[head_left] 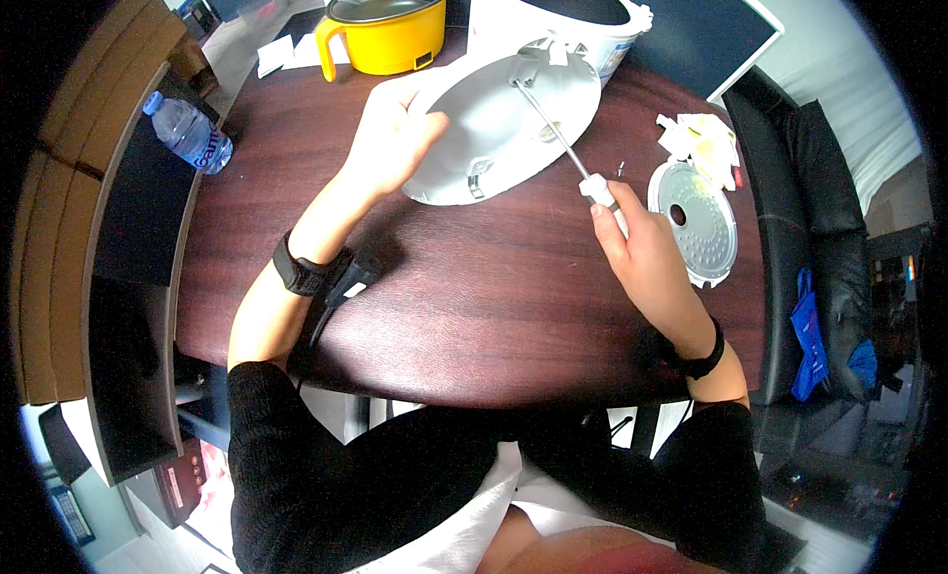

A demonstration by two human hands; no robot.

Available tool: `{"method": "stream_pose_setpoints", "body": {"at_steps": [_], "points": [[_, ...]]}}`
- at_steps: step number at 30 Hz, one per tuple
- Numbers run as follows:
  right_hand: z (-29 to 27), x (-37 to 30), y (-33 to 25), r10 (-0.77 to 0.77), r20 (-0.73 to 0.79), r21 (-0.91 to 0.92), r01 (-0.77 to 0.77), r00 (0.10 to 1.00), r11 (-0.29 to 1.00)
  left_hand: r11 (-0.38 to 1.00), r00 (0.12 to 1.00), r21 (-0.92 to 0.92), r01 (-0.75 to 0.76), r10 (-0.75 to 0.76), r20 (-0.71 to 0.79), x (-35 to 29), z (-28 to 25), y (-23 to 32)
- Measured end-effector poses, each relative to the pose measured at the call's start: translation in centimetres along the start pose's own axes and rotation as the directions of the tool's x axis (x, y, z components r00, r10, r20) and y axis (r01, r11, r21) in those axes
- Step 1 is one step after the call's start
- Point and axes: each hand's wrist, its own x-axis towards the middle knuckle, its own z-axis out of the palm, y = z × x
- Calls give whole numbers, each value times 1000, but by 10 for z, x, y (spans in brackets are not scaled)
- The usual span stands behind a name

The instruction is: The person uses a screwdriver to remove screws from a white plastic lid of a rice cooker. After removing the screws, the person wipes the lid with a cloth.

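Note:
A pale grey oval lid (464, 144) is tilted up above the table, its inner side toward me. My left hand (400, 139) grips the lid's left edge, thumb over the rim. In my right hand (637, 243) is a screwdriver (561, 137) with a white handle and a long metal shaft. The screwdriver's tip meets a small fitting near the lid's upper edge, by its hinge. Behind the lid stands a white rice cooker body (504, 16) with a dark inside. To the right of my right hand lies a round grey inner plate (706, 228) with a dark hole.
A yellow pot (380, 41) with a glass lid stands at the back left. A water bottle (188, 131) is at the left edge. Crumpled white tissue (703, 144) lies beyond the inner plate. A tiny screw (621, 167) rests on the dark wooden table (474, 307); a black plug (355, 278) sits beside my left wrist.

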Motion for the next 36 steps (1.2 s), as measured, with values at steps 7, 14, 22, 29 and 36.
{"method": "stream_pose_setpoints", "body": {"at_steps": [7, 14, 22, 29, 36], "points": [[-37, 10, 1, -320, -147, -536, 196, 936, 821, 997, 997, 22, -73, 73, -7, 1, 1, -3], [-62, 20, -17, -337, -69, -694, 198, 939, 692, 997, 1000, 71, -14, 14, 6, 1, 0, 2], [-77, 22, -31, -377, -66, -756, 200, 924, 623, 996, 999, 71, -48, 48, 9, 1, 1, 1], [-62, 19, -2, -330, -114, -325, 278, 937, 904, 997, 1000, 68, -22, 24, -18, 3, 3, 1], [-10, 5, 5, 163, 393, 613, -390, 905, 687, 995, 999, 99, 30, -26, -38, 1, 1, 3]]}}
